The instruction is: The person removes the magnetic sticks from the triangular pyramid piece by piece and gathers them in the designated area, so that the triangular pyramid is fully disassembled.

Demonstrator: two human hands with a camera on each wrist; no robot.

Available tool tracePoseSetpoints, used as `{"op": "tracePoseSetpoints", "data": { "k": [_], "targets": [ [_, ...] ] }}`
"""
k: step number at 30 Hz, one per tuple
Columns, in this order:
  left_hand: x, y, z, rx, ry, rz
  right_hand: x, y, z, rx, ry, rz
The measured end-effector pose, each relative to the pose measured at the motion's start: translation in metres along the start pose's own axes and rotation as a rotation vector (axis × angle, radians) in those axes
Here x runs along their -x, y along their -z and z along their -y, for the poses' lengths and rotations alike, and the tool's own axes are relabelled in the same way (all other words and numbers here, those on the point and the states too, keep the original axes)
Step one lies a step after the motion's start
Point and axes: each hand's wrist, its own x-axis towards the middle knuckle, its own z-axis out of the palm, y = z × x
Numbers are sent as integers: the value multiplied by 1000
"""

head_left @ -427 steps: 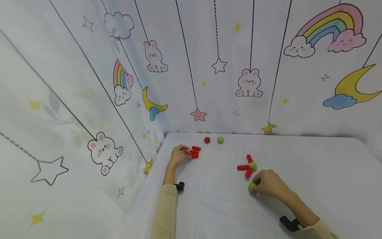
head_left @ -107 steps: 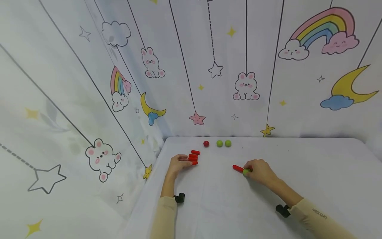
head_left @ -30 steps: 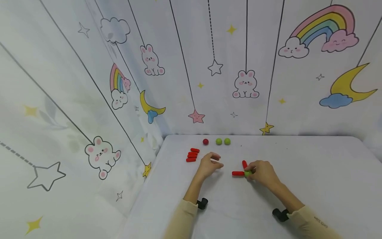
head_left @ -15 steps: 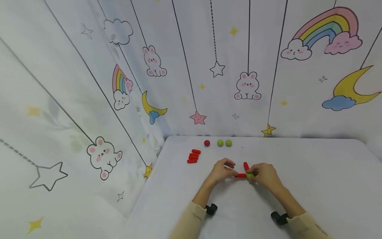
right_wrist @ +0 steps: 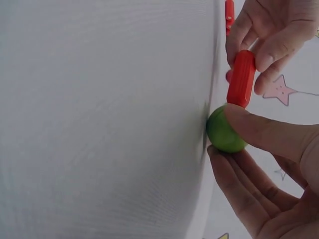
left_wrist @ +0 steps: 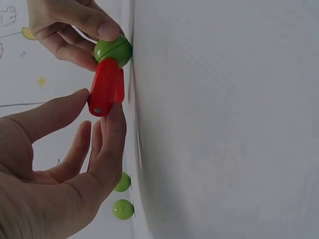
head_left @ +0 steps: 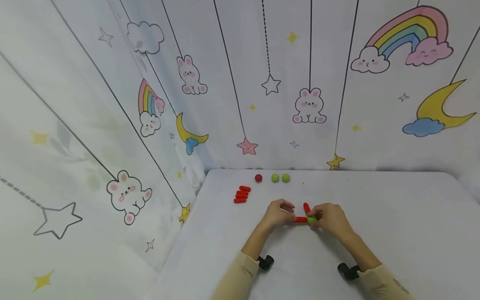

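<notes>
My right hand (head_left: 331, 218) pinches a green ball (right_wrist: 222, 130) between thumb and fingers, low at the white table. A red stick (left_wrist: 102, 88) with a small metal dot on its end meets the ball on its left side. My left hand (head_left: 276, 214) holds that stick's outer end, thumb on one side and fingers on the other. A second red stick (head_left: 306, 207) reaches from the ball toward the back of the table; in the left wrist view it is mostly hidden behind the first.
Several red sticks (head_left: 241, 194) lie in a row at the left back of the table (head_left: 393, 233). Behind them sit a red ball (head_left: 258, 178) and two green balls (head_left: 280, 178) near the far edge. A patterned curtain (head_left: 225, 83) hangs behind and to the left.
My left hand has left the row of sticks, moved right and taken the stick's outer end. A second green ball now sits at the back; the earlier three-stick cluster now shows two sticks.
</notes>
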Motion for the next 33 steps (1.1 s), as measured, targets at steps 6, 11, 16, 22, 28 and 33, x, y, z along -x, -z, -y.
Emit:
{"op": "tracePoseSetpoints", "data": {
  "k": [6, 11, 16, 22, 28, 33],
  "targets": [
    [-1, 3, 1, 1, 35, -15, -1, -1, 2, 1, 0, 11],
    [-3, 4, 3, 11, 49, -15, -2, -2, 0, -3, 3, 18],
    [-4, 3, 3, 12, 58, -30, -1, -1, -3, -10, 5, 21],
    [-5, 2, 2, -15, 62, -63, -1, 1, -1, -11, 2, 30],
    [-6, 7, -2, -56, 90, -88, -2, 1, 3, -12, 10, 38],
    [-5, 10, 0, -47, 100, -113, -2, -3, 5, -11, -14, 46]
  ]
}}
